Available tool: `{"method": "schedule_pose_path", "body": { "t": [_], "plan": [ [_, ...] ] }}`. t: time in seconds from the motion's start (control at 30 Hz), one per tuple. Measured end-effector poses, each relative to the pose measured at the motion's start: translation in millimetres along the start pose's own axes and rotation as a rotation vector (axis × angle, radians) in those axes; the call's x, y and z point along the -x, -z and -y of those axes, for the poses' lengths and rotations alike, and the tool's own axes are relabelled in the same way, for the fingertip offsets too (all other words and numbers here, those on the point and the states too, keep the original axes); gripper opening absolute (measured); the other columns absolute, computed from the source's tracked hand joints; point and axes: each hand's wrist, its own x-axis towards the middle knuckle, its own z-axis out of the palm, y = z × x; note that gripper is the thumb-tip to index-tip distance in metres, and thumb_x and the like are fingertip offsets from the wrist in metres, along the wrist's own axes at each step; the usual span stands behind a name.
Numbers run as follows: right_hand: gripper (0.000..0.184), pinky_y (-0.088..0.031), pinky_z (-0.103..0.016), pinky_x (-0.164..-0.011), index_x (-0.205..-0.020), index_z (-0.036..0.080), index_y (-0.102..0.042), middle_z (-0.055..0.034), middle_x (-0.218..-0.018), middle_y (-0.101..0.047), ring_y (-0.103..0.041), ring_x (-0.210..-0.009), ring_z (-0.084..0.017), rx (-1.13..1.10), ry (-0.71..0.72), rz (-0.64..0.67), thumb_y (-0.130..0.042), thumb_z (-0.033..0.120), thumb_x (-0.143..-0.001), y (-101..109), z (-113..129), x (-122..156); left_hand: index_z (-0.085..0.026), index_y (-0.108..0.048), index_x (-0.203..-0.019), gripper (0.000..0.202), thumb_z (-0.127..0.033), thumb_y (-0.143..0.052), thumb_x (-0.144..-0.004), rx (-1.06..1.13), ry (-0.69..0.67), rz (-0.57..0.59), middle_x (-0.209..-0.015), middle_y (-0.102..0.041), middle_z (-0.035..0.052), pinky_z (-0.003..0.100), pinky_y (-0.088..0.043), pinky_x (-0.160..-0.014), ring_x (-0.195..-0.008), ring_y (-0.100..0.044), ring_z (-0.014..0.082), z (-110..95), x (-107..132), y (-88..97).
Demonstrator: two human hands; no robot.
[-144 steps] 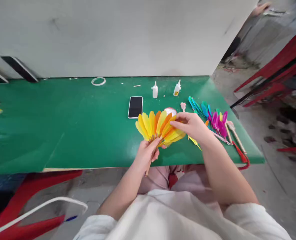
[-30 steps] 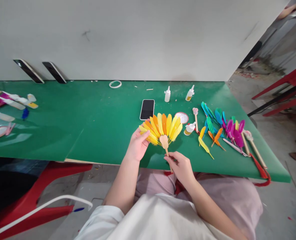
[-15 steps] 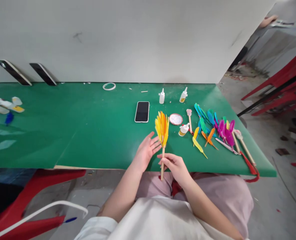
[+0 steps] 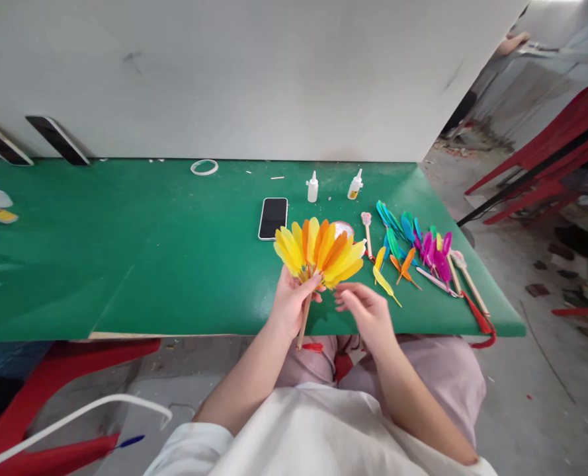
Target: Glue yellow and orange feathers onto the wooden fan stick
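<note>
A fan of yellow and orange feathers [image 4: 319, 252] on a wooden stick stands over the near edge of the green table [image 4: 174, 264]. My left hand [image 4: 290, 304] is closed round the stick just under the feathers. My right hand [image 4: 366, 311] hovers just to the right of the stick with its fingers loosely spread and nothing in it. Behind the fan lies a small white round dish [image 4: 344, 228], partly hidden by the feathers.
A phone [image 4: 272, 217] lies face up beyond the fan, with two small glue bottles [image 4: 312, 188] further back. Loose coloured feathers and wooden sticks [image 4: 422, 254] spread at the right. A white ring [image 4: 204, 167] sits near the wall. Red chairs stand on both sides.
The fan has passed from my right hand to my left and turned from edge-on to face me. My right hand has let go of the stick.
</note>
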Motion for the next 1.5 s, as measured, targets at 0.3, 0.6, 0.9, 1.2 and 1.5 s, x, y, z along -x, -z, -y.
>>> {"method": "schedule_pose_path", "body": {
  "t": [0.3, 0.6, 0.9, 1.2, 1.5],
  "plan": [
    [0.014, -0.055, -0.028, -0.07, -0.086, 0.023, -0.066, -0.0003, -0.085, -0.069, -0.065, -0.078, -0.016, 0.011, 0.171, -0.033, -0.067, 0.03, -0.074, 7, 37, -26, -0.018, -0.044, -0.098, 0.044, -0.02, -0.073, -0.064, -0.116, -0.026, -0.021, -0.081, -0.057, -0.0029, 0.013, -0.039, -0.036, -0.053, -0.054, 0.0059, 3, 7, -7.6],
    [0.013, -0.056, -0.029, -0.067, -0.08, 0.02, -0.065, -0.0009, -0.077, -0.069, -0.065, -0.071, -0.016, 0.089, 0.17, -0.098, -0.067, 0.031, -0.073, 6, 34, -25, -0.019, -0.044, -0.103, 0.042, -0.022, -0.07, -0.069, -0.099, 0.004, 0.008, -0.09, -0.059, 0.0001, 0.015, -0.045, -0.038, -0.055, -0.059, 0.0081, 1, 8, -8.1],
    [0.013, -0.056, -0.031, -0.069, -0.081, 0.021, -0.066, -0.0022, -0.083, -0.069, -0.066, -0.076, -0.018, 0.183, 0.211, -0.098, -0.064, 0.032, -0.075, 5, 40, -23, -0.019, -0.045, -0.104, 0.044, -0.025, -0.071, -0.068, -0.078, 0.058, 0.003, -0.092, -0.06, 0.0, 0.016, -0.048, -0.039, -0.054, -0.06, 0.0079, -1, 8, -8.3],
    [0.018, -0.056, -0.032, -0.066, -0.08, 0.02, -0.067, -0.002, -0.077, -0.07, -0.066, -0.07, -0.018, 0.124, 0.145, -0.137, -0.068, 0.035, -0.07, 4, 39, -26, -0.018, -0.045, -0.104, 0.043, -0.024, -0.069, -0.068, -0.096, 0.042, 0.023, -0.092, -0.059, 0.0007, 0.017, -0.047, -0.039, -0.057, -0.06, 0.0092, -1, 9, -8.2],
    [0.026, -0.056, -0.033, -0.064, -0.081, 0.018, -0.068, -0.0026, -0.075, -0.07, -0.065, -0.069, -0.02, 0.16, 0.092, -0.113, -0.064, 0.043, -0.073, 9, 34, -31, -0.013, -0.05, -0.098, 0.04, -0.026, -0.072, -0.067, -0.189, 0.019, 0.06, -0.086, -0.06, 0.0025, 0.015, -0.048, -0.04, -0.06, -0.061, 0.01, 3, 6, 0.6]
  ]
}}
